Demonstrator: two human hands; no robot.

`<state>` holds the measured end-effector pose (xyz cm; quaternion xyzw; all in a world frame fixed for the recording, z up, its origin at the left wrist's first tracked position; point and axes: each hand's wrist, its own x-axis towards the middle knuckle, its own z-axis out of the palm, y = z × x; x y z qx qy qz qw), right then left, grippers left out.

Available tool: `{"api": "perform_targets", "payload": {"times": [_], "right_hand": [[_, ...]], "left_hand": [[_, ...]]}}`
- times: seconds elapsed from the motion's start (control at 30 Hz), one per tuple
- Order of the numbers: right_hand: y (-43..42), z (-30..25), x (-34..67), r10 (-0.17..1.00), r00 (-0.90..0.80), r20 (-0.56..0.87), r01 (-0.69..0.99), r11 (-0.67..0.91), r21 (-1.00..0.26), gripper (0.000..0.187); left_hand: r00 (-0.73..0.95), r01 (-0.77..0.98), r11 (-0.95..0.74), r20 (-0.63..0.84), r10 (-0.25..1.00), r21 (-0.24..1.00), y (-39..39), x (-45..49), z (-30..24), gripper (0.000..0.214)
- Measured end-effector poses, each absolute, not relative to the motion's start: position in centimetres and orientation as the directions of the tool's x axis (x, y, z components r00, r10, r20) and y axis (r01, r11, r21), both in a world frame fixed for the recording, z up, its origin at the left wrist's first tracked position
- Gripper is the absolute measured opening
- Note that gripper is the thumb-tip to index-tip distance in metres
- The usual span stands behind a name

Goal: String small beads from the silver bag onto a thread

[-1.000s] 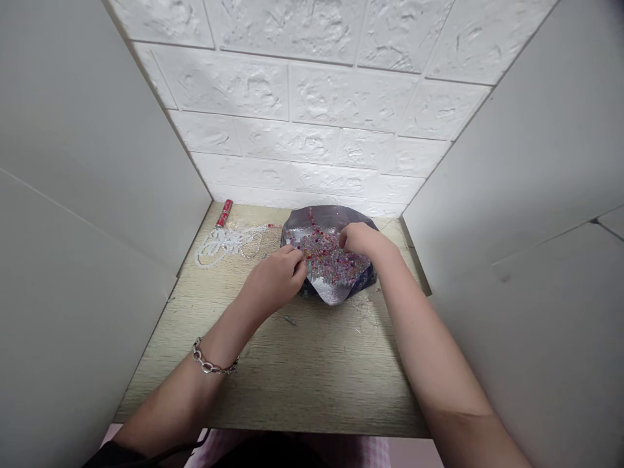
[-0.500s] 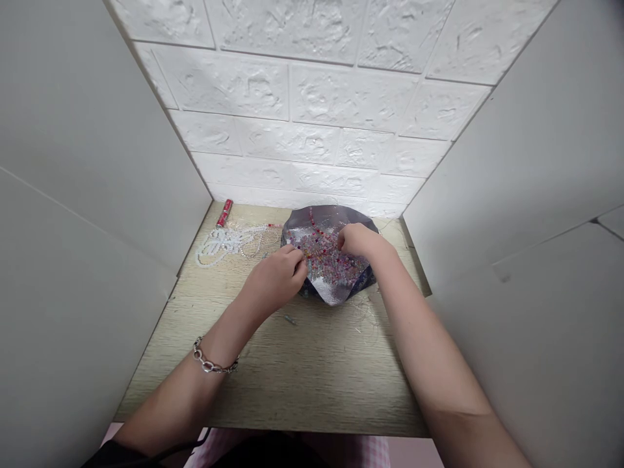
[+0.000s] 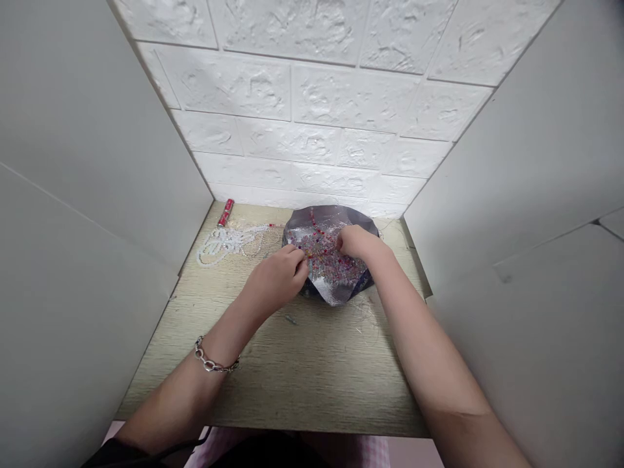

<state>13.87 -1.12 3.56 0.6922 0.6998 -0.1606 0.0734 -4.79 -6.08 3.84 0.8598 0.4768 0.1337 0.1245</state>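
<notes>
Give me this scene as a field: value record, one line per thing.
left hand: curled at the bag's left edge; grip unclear
right hand: bent over the beads; hold unclear
bag: open, silvery inside
beads: small, multicoloured, in the bag
white strands: on the table, left of the bag
red tube: behind the white strands
bracelet: on left wrist
table: wood-grained
wall: white, brick-patterned

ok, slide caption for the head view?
Left hand and right hand at an open silver-lined bag of multicoloured beads, white bead strands lying to its left.
</notes>
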Motion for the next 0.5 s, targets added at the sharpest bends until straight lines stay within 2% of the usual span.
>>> {"api": "perform_targets", "payload": {"times": [0.23, 0.33, 0.43, 0.5], "right_hand": [[-1.2, 4.3, 14.2, 0.937, -0.115, -0.329, 0.989, 0.076, -0.127, 0.021], [-1.3, 4.6, 14.9, 0.962, -0.127, -0.242, 0.982, 0.087, -0.169, 0.023], [-1.6, 4.9, 15.3, 0.986, -0.102, -0.130, 0.962, 0.065, -0.264, 0.021], [-1.9, 5.3, 15.3, 0.992, -0.095, -0.085, 0.940, 0.061, -0.335, 0.017]], "left_hand": [[0.528, 0.742, -0.555, 0.184, 0.829, 0.375, -5.9, -4.7, 3.4, 0.024], [0.488, 0.697, -0.567, 0.289, 0.824, 0.439, -5.8, -4.6, 3.4, 0.024], [0.430, 0.647, -0.587, 0.404, 0.808, 0.486, -5.9, -4.6, 3.7, 0.022], [0.401, 0.617, -0.582, 0.425, 0.812, 0.530, -5.9, -4.5, 3.8, 0.022]]}}
